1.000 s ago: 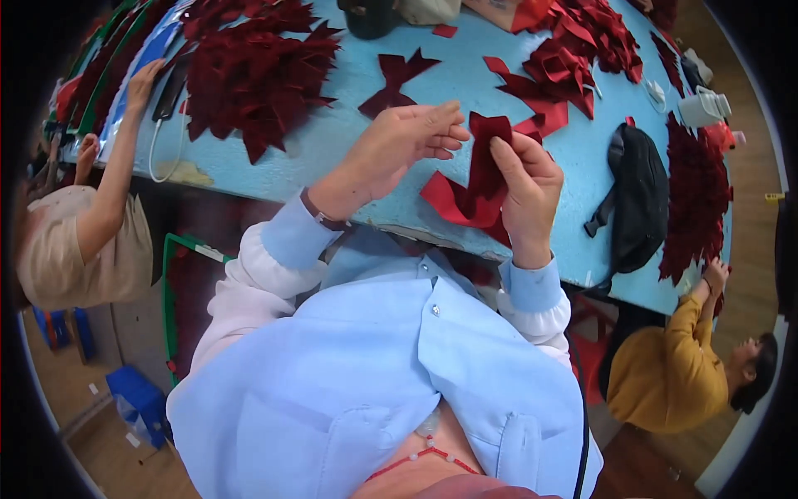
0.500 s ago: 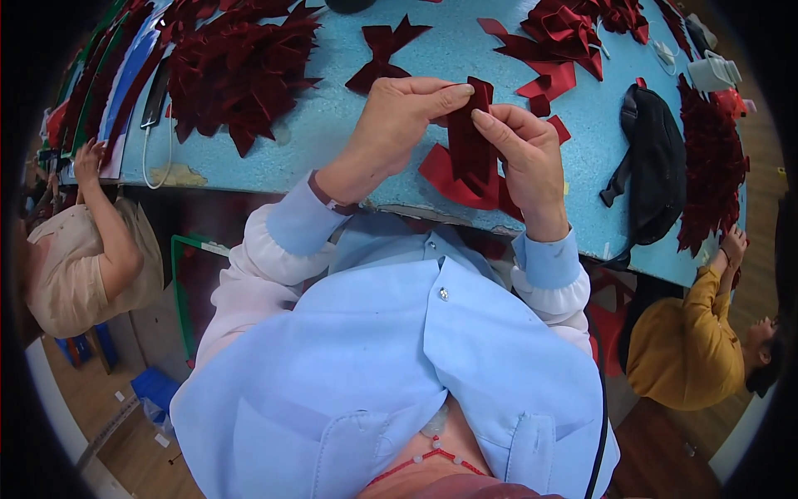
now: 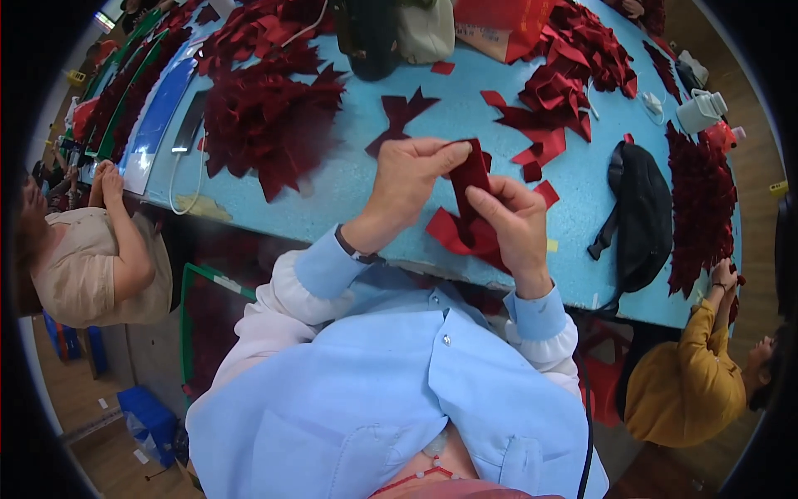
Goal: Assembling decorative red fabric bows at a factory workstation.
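A dark red ribbon (image 3: pixel 472 173) is stretched between my two hands just above the table's near side. My left hand (image 3: pixel 405 183) pinches its upper end between thumb and fingers. Lower down, my right hand (image 3: pixel 514 220) grips the ribbon's right side with thumb and curled fingers. A brighter red ribbon loop (image 3: pixel 453 234) hangs or lies below, partly hidden by my right hand; I cannot tell whether it joins the held piece. Beyond my left hand a dark red bow (image 3: pixel 401 116) rests flat on the blue table (image 3: pixel 378 237).
Heaps of dark red bows (image 3: pixel 266 116) and red ribbon pieces (image 3: pixel 565 91) lie to the left and far right. A black waist bag (image 3: pixel 640 208) sits at right, a dark cylindrical object (image 3: pixel 368 37) at the back. Co-workers sit on both sides.
The view has tilted up, bringing in more of the table's far side. The ribbon's upper end now bends over at my left fingertips, while both hands keep their pinch.
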Demonstrator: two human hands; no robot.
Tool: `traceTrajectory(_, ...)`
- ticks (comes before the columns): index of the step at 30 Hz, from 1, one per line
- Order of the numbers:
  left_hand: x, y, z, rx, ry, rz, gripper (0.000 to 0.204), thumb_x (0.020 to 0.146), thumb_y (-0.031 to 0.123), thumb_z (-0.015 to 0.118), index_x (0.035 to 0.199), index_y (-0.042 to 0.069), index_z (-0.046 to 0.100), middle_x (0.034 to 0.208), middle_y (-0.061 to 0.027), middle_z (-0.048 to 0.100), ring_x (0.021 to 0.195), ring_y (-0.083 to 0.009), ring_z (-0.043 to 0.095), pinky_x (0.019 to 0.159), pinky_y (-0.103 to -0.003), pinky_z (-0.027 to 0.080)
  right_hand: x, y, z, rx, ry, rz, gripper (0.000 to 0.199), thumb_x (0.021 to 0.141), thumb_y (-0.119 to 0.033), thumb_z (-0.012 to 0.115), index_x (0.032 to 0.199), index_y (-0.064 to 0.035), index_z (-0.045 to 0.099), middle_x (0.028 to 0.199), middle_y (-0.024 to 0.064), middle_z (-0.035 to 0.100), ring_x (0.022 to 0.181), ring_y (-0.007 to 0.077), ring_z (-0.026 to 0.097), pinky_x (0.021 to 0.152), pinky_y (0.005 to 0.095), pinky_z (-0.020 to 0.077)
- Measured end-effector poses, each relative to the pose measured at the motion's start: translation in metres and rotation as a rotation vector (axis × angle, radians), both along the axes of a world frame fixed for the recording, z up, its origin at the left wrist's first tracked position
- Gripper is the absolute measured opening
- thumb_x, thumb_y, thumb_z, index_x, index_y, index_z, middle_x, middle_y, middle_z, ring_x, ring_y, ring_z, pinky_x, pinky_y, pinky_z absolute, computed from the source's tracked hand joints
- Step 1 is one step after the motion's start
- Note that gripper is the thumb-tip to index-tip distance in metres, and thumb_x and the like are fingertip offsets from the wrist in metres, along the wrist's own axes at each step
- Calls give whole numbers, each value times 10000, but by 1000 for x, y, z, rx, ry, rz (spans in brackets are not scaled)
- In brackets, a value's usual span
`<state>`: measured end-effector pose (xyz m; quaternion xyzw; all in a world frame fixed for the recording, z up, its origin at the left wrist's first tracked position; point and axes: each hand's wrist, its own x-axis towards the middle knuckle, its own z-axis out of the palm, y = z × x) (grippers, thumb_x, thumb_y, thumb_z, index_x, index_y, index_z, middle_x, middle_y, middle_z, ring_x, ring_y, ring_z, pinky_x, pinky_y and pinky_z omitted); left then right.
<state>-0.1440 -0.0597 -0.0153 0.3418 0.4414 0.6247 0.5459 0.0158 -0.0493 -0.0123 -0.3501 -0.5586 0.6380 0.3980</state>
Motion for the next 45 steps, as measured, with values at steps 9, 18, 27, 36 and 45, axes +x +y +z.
traceTrajectory(9,3,-16,7,23,-129,37,155,808,57,663,926,-43,662,871,-98,665,798,-126,610,742,-230,476,4,-10,-3,-36,104,-2,114,823,-67,643,870,36,640,795,17,638,689,44,553,613,169,431)
traceTrajectory(18,-42,-37,16,396,511,204,183,800,56,590,951,-7,670,855,-116,669,780,-183,633,723,-277,500,-40,-21,27,200,-182,35,170,830,-135,634,745,13,636,668,-29,575,612,29,460,530,212,354)
traceTrajectory(27,-48,-132,71,104,-26,200,181,807,127,677,901,-28,676,818,-36,665,745,-57,569,670,-210,467,-49,-132,83,167,-113,-52,229,855,-120,608,665,6,587,612,-64,501,553,21,380,469,212,273)
traceTrajectory(36,-65,-167,69,133,5,312,139,822,129,659,812,-8,678,713,15,618,636,-34,503,554,-206,415,-73,-163,73,259,-105,-4,275,882,-154,597,666,13,565,588,-46,477,561,29,360,504,207,260)
traceTrajectory(45,-76,-170,56,60,-120,225,184,854,150,621,743,3,622,673,40,578,603,-35,463,529,-215,396,-81,-165,69,246,-189,7,309,868,-145,617,619,3,509,568,-45,458,562,35,336,504,216,249)
